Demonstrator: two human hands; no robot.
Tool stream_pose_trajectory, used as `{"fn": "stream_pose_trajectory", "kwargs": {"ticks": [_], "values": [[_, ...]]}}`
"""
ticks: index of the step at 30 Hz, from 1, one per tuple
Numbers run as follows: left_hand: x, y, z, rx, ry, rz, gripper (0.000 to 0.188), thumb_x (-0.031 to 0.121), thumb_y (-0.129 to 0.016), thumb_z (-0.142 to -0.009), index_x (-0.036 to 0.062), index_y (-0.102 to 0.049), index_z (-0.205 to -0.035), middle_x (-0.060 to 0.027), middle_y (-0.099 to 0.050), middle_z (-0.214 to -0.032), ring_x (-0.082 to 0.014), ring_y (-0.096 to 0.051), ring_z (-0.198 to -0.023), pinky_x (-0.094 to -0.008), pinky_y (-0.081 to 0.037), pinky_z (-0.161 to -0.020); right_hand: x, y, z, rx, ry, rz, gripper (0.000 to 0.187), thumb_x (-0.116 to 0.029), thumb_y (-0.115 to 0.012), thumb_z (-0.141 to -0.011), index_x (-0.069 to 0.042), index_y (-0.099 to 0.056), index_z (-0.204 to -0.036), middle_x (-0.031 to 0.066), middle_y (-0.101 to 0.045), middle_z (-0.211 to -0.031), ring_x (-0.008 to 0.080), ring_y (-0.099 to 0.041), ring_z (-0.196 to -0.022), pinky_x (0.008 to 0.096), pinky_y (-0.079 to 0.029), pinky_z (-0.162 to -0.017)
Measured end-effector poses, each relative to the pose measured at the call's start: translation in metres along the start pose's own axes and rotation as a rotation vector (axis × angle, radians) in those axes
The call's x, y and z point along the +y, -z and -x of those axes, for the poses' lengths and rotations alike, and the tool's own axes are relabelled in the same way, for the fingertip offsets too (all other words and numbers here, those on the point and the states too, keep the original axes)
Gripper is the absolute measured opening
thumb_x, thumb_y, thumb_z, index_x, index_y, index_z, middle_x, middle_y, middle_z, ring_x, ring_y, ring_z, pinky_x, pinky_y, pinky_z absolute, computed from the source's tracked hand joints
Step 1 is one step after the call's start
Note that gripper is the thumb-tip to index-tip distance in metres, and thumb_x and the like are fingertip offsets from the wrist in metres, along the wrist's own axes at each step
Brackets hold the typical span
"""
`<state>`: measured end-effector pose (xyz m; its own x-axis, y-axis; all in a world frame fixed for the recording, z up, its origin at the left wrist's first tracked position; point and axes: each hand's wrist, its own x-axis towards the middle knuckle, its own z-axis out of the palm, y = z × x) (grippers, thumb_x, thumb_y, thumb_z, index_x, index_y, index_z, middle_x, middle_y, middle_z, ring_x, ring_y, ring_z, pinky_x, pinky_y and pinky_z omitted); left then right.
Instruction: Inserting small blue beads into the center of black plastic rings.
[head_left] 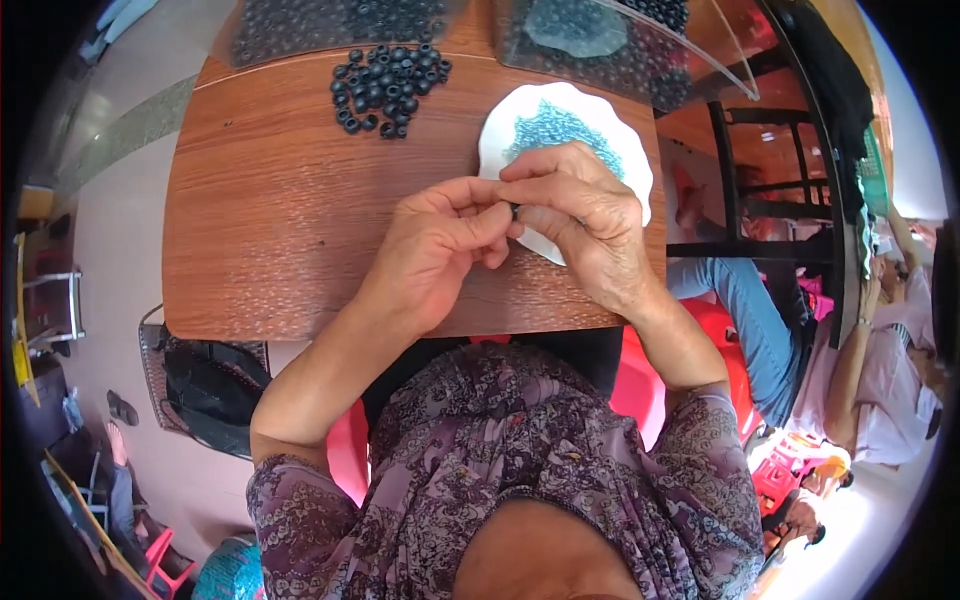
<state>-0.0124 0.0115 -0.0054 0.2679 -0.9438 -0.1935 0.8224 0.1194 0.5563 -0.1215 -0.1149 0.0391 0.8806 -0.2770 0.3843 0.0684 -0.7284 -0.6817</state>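
Note:
Over the near middle of a wooden table [250, 220], my two hands meet fingertip to fingertip. A small black bead [515, 211] shows between them, mostly covered by the fingers. My left hand [435, 245] pinches it from the left, thumb and fingers closed. From the other side my right hand [595, 215] closes thumb and forefinger on it, above the near part of a white scalloped plate [638, 185]. Tiny clear-blue beads [565, 130] lie heaped in that plate. Farther back and left, a loose pile of black beads [388, 85] rests on the wood.
Two clear bins of dark beads, a left bin [340, 40] and a right bin [600, 65], stand along the far edge. A dark metal frame [735, 180] and a seated person in jeans [745, 310] are at the right. A black bag [210, 385] lies below the table's left corner.

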Motion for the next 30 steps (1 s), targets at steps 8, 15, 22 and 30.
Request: {"fn": "stream_pose_trajectory", "kwargs": {"ticks": [8, 15, 22, 30], "values": [[0.004, -0.003, 0.004, 0.045, 0.085, -0.013, 0.019, 0.007, -0.058, -0.086, -0.0045, -0.057, -0.101, -0.0094, -0.06, -0.082, -0.012, -0.054, -0.068, -0.0232, -0.041, -0.061, -0.001, -0.002, 0.007, 0.011, -0.036, -0.062, 0.025, 0.006, -0.064, -0.071, -0.003, -0.067, -0.094, 0.0069, -0.061, -0.094, 0.0191, -0.055, -0.085, 0.0282, -0.045, -0.074], [0.021, 0.006, 0.002, 0.061, -0.021, -0.111, 0.018, 0.007, -0.058, -0.086, -0.0048, -0.057, -0.1, -0.009, -0.06, -0.08, -0.0121, -0.053, -0.065, -0.0232, -0.042, -0.06, 0.02, 0.023, 0.011, 0.17, -0.208, -0.14, 0.018, 0.004, -0.065, -0.074, -0.001, -0.067, -0.091, 0.0051, -0.062, -0.084, 0.0112, -0.055, -0.077, 0.0232, -0.044, -0.071], [0.019, 0.022, 0.0, 0.118, -0.054, -0.085, 0.017, 0.006, -0.06, -0.085, -0.0055, -0.057, -0.097, -0.0084, -0.059, -0.078, -0.0116, -0.051, -0.063, -0.024, -0.041, -0.058, 0.044, 0.023, 0.031, 0.039, -0.197, 0.077, 0.017, 0.006, -0.066, -0.07, -0.004, -0.069, -0.085, 0.0048, -0.062, -0.079, 0.0153, -0.056, -0.076, 0.0261, -0.045, -0.07], [0.016, 0.028, -0.001, 0.056, -0.064, -0.036, 0.016, 0.007, -0.059, -0.085, -0.0054, -0.058, -0.096, -0.0085, -0.059, -0.077, -0.0115, -0.051, -0.064, -0.024, -0.04, -0.058, 0.044, 0.006, 0.021, -0.017, 0.058, 0.424, 0.012, 0.003, -0.067, -0.064, -0.005, -0.066, -0.073, 0.0066, -0.057, -0.068, 0.0228, -0.054, -0.069, 0.0347, -0.044, -0.062]]}}
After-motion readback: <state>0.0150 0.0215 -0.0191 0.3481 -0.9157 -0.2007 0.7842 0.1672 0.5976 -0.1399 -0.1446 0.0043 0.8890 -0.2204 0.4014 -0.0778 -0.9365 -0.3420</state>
